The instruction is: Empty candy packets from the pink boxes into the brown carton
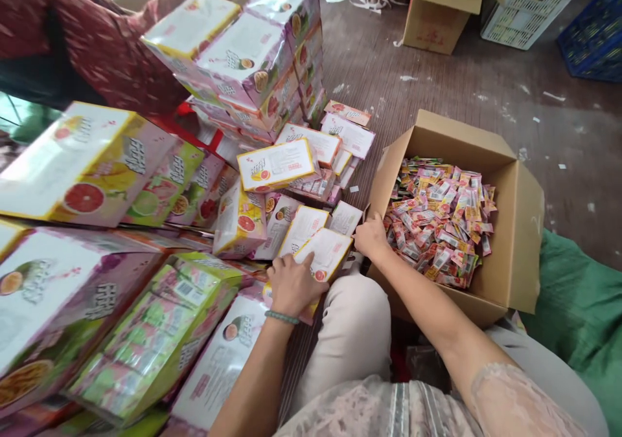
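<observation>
My left hand (294,288), with a green beaded bracelet, rests with spread fingers on a small white-and-yellow fruit-printed box (328,249) beside my knee. More small boxes lie just beyond it, one of them white (346,218). My right hand (372,236) is closed at the near left edge of an open cardboard carton (527,230); whatever its fingertips hold is hidden. Inside the carton is a heap of small colourful sachets (442,223). To the left of my left hand, a green display box (150,333) shows rows of packets through its open top.
Printed boxes (243,55) are stacked high at the back, near a person's red patterned clothing (111,48). A row of larger boxes (87,165) fills the left. Another carton (437,16), a white crate (529,10) and a blue crate (593,42) stand on the floor (486,87).
</observation>
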The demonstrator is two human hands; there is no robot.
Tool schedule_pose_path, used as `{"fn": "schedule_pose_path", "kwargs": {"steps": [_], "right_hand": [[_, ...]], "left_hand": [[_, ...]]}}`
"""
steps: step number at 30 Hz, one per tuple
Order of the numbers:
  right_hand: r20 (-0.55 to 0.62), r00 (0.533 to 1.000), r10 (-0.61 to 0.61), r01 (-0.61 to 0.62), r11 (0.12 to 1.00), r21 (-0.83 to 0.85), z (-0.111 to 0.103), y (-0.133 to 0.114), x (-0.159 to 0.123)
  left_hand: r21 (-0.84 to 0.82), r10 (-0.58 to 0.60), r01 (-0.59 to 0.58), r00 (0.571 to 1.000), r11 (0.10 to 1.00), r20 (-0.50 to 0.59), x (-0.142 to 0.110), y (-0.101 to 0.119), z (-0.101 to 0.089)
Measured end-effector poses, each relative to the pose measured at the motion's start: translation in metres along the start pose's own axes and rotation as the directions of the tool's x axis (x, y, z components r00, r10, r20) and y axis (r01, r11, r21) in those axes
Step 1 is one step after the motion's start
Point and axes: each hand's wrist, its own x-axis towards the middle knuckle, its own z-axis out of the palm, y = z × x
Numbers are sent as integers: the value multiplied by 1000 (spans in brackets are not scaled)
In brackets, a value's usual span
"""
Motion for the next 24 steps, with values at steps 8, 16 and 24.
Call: {"fn": "schedule_pose_path", "kwargs": {"steps": [8, 16, 24], "right_hand": [[-212, 976, -54, 142, 895, 423, -3, 12, -13], [-375, 907, 192, 385, -17, 923, -71, 62, -115], [-466, 694, 548, 651, -202, 732, -68, 111, -200]], "left_hand": [[-976, -197, -33, 977, 214, -76, 4, -9, -70], [-972, 383, -33, 916, -234, -123, -12, 87, -125], [-976, 770, 105, 633, -191, -82, -8, 207, -114]]}}
